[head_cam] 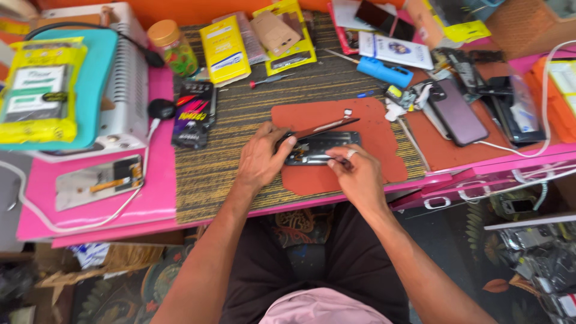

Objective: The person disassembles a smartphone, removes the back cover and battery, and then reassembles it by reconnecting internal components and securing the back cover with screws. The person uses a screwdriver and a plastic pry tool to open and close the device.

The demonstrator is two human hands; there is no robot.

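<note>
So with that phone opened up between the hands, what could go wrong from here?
The screen is lifted only at one edge of the phone, so it might crack or strain if pried further. The right hand works a thin tool inside while the left hand steadies the body; a slip could scratch the parts. The small piece loose on the mat could easily be lost.

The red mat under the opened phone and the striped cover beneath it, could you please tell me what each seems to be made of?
The red mat looks like soft rubber or silicone: matte, no glare, with ragged, uneven edges. The striped cover looks like woven fabric or carpet: fine dark and yellowish ribs, dull surface. The opened phone, steadied by the left hand and worked by the right hand, shows dark, faintly glossy parts, likely metal and plastic.
</note>
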